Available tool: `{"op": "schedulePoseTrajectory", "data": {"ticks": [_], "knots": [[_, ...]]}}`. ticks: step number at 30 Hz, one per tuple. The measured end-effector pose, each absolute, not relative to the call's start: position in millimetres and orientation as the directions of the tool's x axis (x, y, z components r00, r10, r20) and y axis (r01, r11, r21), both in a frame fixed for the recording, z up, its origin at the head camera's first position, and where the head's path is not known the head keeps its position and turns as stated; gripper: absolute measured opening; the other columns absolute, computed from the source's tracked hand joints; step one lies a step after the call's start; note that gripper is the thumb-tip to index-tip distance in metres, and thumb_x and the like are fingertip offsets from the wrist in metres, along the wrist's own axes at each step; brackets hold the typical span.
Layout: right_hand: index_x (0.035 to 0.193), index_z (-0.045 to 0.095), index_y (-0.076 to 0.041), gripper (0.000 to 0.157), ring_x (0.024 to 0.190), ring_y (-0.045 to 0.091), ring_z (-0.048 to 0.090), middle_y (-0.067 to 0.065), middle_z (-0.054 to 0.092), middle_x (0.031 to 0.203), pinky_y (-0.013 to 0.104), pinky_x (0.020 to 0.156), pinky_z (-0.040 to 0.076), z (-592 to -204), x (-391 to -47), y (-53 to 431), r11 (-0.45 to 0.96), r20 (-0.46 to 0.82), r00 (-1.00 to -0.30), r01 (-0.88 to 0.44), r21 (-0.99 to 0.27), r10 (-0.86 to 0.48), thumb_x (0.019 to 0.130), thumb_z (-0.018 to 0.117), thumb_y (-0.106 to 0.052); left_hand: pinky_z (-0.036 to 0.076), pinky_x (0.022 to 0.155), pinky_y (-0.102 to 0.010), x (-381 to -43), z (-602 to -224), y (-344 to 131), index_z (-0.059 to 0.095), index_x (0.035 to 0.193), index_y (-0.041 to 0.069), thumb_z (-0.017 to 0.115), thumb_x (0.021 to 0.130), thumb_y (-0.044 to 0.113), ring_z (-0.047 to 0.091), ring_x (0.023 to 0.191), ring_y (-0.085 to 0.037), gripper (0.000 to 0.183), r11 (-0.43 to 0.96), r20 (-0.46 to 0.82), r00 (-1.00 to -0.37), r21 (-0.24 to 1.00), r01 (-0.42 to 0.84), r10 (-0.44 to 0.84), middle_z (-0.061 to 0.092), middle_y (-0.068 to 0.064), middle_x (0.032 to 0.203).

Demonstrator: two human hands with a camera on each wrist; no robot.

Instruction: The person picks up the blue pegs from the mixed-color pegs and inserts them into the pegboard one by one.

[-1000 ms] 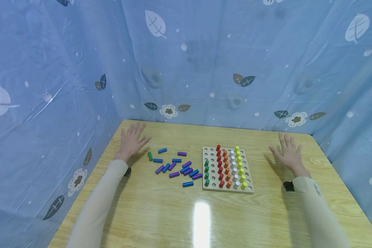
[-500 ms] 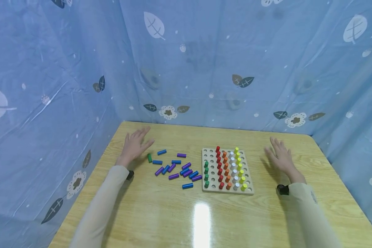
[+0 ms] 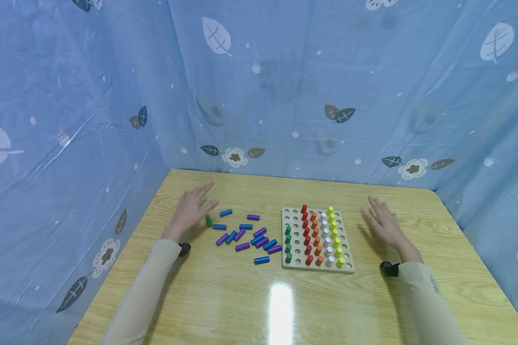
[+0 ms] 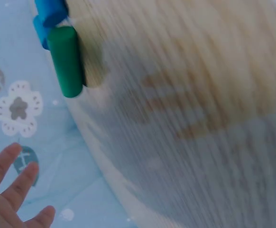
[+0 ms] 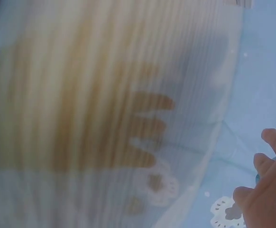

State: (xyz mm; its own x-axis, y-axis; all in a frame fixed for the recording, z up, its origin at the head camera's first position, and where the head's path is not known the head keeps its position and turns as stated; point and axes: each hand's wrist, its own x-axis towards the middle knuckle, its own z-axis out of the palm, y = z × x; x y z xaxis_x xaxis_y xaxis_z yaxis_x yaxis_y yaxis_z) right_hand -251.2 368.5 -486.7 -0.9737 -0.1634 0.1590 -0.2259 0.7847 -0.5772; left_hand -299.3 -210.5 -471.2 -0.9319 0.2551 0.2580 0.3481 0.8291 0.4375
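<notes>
My left hand [image 3: 190,211] hovers over the left part of the table, fingers extended and holding nothing. Just right of it lies a green peg [image 3: 209,220], which the left wrist view also shows beside blue pegs [image 4: 51,10]. On the right, my right hand [image 3: 387,225] is held above the wood with spread, empty fingers. Between the hands sits a square wooden pegboard [image 3: 297,264]. Standing in its holes are columns of green pegs [image 3: 288,238], red pegs [image 3: 306,232], orange pegs [image 3: 317,241], white pegs [image 3: 326,242] and yellow pegs [image 3: 336,243].
Several loose blue pegs [image 3: 261,260] and purple pegs [image 3: 242,247] are scattered left of the board, some against each other. A blue patterned curtain [image 3: 267,96] borders the wooden table [image 3: 224,302] at the back and sides. Light glares off the tabletop near the front.
My left hand has drifted right, closer to the loose pegs. The right hand has shifted left and slightly nearer toward the board. The pegs and board stay in place.
</notes>
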Motion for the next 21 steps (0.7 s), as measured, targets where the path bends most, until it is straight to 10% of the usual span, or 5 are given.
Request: {"op": "schedulePoseTrajectory", "data": {"ticks": [21], "knots": [[0.149,0.01,-0.008,0.063,0.135,0.053,-0.005,0.027,0.009,0.151,0.071,0.099,-0.009,-490,-249,342,0.707,0.097,-0.961,-0.257,-0.658,-0.26,0.099,0.042,-0.028,0.005,0.11,-0.058,-271,-470,-184,0.019,0.148,0.033,0.044,0.089,0.061,0.035,0.132,-0.03,0.07,0.819,0.222,-0.922,0.426,0.384,0.316,0.04,-0.004,0.144]]}}
